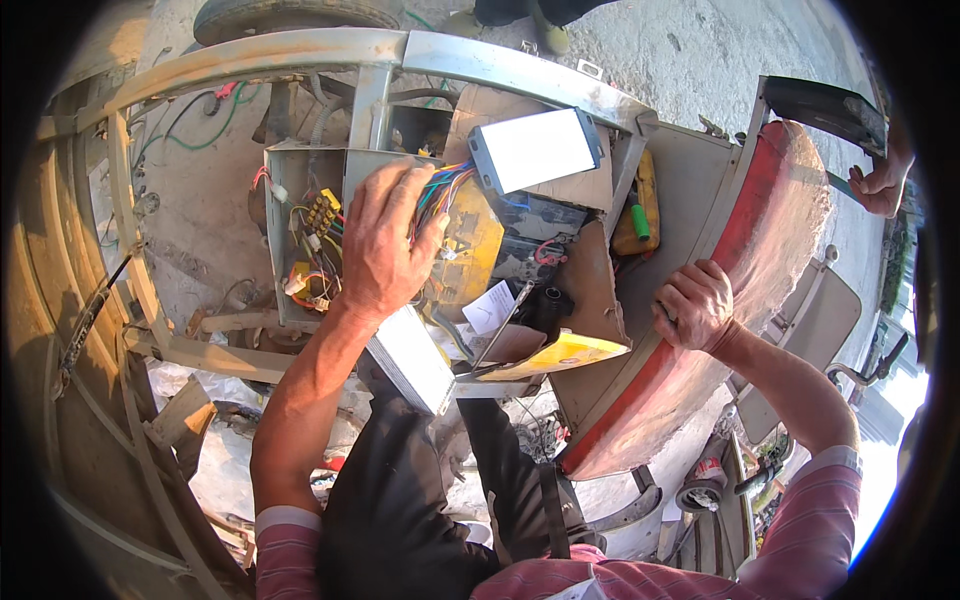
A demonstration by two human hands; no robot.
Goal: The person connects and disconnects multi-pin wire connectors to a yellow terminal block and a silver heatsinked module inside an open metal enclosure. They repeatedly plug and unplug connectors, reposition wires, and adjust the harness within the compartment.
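Observation:
My left hand (385,240) is over the open metal frame, thumb and fingers closed round a bundle of coloured wires (455,183). The wires run into a flat dark box with a white face (535,150). Left of that hand, wires with yellow connectors (322,212) sit in a grey metal tray (272,222). A finned silver box (412,360) lies below my left wrist. My right hand (693,305) is closed over the red edge of a worn padded seat (765,235); its fingertips are partly hidden.
Dark batteries (540,218), torn cardboard (592,275) and a yellow-and-white carton flap (555,355) fill the compartment. A green-handled tool (640,222) lies at its right. Another person's hand (880,185) is by a black panel (825,108). A tyre (290,18) lies beyond the frame.

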